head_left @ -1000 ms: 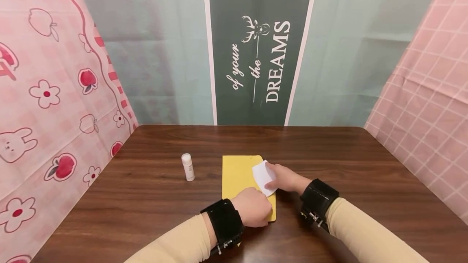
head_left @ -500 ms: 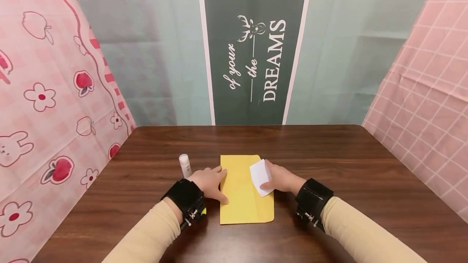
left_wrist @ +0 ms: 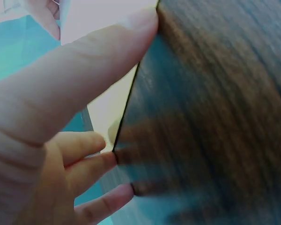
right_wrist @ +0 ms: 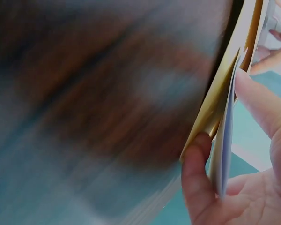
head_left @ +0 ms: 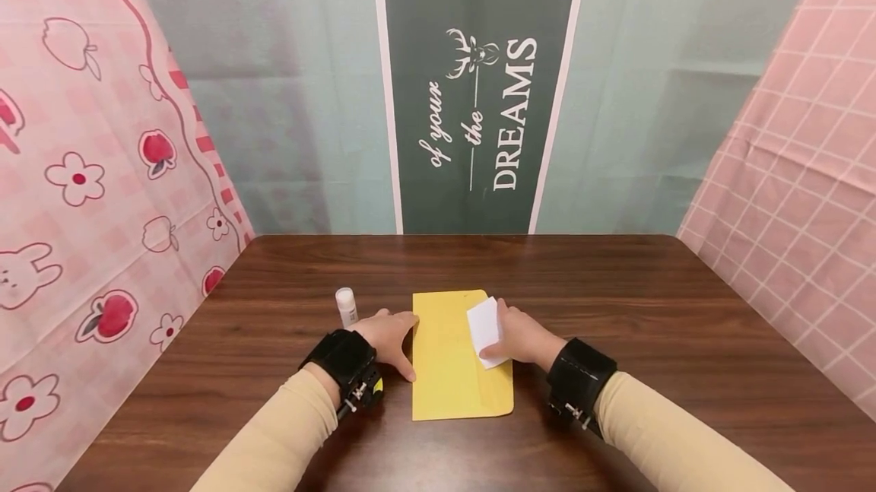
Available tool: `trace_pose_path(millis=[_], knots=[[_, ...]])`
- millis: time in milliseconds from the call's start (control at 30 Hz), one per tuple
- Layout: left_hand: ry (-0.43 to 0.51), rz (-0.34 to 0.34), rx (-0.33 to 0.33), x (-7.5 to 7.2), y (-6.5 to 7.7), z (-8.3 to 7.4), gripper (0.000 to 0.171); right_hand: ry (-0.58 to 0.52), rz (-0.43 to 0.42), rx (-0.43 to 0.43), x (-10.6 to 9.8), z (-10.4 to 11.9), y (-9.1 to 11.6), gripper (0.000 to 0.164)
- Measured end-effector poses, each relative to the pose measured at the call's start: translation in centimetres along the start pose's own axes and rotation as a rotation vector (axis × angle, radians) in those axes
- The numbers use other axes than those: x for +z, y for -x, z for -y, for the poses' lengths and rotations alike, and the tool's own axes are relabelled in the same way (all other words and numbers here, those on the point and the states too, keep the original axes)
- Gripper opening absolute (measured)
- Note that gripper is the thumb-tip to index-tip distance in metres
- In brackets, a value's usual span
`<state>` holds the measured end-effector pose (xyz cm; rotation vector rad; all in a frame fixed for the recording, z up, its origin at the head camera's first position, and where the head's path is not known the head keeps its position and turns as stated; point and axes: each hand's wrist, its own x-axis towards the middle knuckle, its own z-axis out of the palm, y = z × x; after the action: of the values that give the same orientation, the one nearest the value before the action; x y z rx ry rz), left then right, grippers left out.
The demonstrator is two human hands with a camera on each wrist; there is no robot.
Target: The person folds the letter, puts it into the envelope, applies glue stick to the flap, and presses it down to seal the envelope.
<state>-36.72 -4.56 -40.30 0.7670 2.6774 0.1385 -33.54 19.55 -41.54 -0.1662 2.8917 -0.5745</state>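
Observation:
A yellow envelope (head_left: 441, 370) lies flat on the table, its rounded corners towards the right. My left hand (head_left: 385, 336) is spread along its left edge, thumb nearer me and fingers farther away. In the left wrist view the thumb (left_wrist: 103, 56) reaches straight along the envelope's edge (left_wrist: 110, 105). My right hand (head_left: 525, 336) holds a folded white paper (head_left: 485, 328) at the envelope's right side, overlapping it from above. In the right wrist view the folded paper (right_wrist: 227, 136) stands between thumb and fingers, right against the envelope's edge (right_wrist: 214, 101).
A white glue stick (head_left: 346, 306) stands left of the envelope, partly hidden behind my left hand. The brown wooden table (head_left: 616, 279) reaches back to a green and grey curtain (head_left: 308, 134). Pink cloths hang on both sides.
My left hand has gone from the envelope's near right part to its left edge, and its thumb has drawn back slightly. The right hand still holds the folded paper in nearly the same place.

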Motion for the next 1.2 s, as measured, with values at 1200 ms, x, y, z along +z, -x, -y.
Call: trace_pose_path(millis=[1200], knots=[[-0.108, 0.036, -0.033, 0.0, -0.9, -0.5, 0.096, 0.001, 0.058, -0.018, 0.4, 0.4, 0.6, 0.112]])
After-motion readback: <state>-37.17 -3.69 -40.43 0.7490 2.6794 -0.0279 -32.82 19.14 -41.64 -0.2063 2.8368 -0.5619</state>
